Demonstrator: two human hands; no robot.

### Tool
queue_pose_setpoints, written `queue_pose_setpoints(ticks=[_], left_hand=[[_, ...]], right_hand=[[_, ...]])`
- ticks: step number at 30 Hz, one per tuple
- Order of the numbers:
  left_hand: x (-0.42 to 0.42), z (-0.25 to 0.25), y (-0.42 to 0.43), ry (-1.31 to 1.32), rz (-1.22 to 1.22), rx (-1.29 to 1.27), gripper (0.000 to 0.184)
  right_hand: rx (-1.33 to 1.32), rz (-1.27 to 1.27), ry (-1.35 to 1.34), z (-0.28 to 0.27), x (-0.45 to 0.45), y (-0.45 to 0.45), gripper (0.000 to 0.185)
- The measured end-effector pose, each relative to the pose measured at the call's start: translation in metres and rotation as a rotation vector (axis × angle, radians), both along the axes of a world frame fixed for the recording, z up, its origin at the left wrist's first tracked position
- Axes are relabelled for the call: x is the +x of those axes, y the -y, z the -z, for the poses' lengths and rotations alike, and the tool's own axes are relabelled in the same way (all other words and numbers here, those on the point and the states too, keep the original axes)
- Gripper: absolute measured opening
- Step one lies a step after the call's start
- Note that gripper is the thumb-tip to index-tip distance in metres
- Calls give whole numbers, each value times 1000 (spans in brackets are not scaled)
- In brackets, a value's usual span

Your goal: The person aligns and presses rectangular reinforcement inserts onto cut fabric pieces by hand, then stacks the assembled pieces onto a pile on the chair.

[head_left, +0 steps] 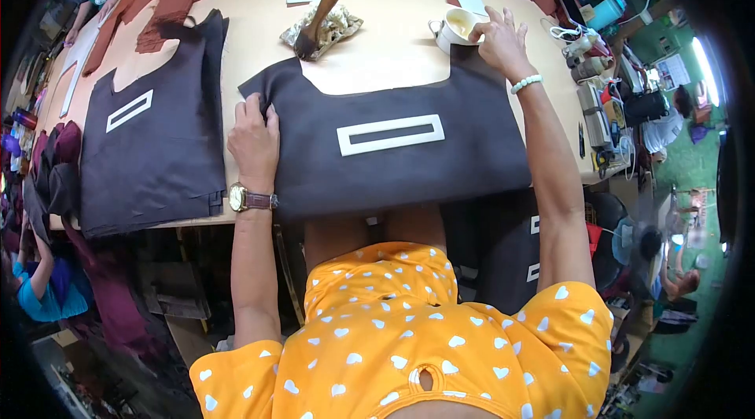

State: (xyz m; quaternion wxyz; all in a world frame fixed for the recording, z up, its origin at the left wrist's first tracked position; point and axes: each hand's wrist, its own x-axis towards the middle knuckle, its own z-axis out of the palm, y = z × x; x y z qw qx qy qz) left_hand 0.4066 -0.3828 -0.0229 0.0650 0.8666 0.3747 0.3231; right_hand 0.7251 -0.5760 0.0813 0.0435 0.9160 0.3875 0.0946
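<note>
Dark panel with a white rectangle lies between two hands at the table's edge

The dark panel [472, 136] is matte brownish-black, broad and mostly smooth, with a wide scooped cutout along its far side and an upright tab at either end. Near its middle sits a white rectangular outline [391, 135], slightly tilted, its centre dark. The panel lies on the pale table [401, 65], its lower edge reaching the near rim.

The left hand [255, 136] is closed on the panel's upper-left edge. The right hand [503, 43] is at the upper-right tab, thumb and forefinger close together, the other fingers raised; whether it pinches the cloth I cannot tell. Just beside its fingertips stands a white cup [449, 40] with pale contents.

Beyond the cutout, a wooden-handled brush [324, 14] rests on a crumpled packet [340, 29]. To the left lies a stack of similar dark pieces [157, 159], the top one also bearing a white rectangle.
</note>
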Motion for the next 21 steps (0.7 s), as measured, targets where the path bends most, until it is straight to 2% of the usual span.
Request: queue_pose_setpoints(ticks=[1, 5, 8, 12, 14, 17, 21], left_hand=[[0, 1, 0, 0, -1, 1, 26], [-1, 7, -4, 18, 21, 80, 25], [-1, 4, -2, 15, 10, 43, 26], [-1, 1, 0, -11, -7, -14, 27], [-1, 1, 0, -9, -4, -18, 26], [-2, 2, -1, 7, 8, -12, 26], [-2, -1, 2, -6, 6, -16, 25]], right_hand=[[-32, 6, -27, -4, -4, 0, 22], [143, -251, 79, -7, -42, 20, 30], [310, -418, -35, 6, -94, 45, 39], [440, -318, -479, 56, -136, 71, 52], [519, -229, -590, 77, -142, 76, 52], [322, -60, -476, 84, -156, 73, 54], [65, -28, -112, 85, -166, 69, 50]])
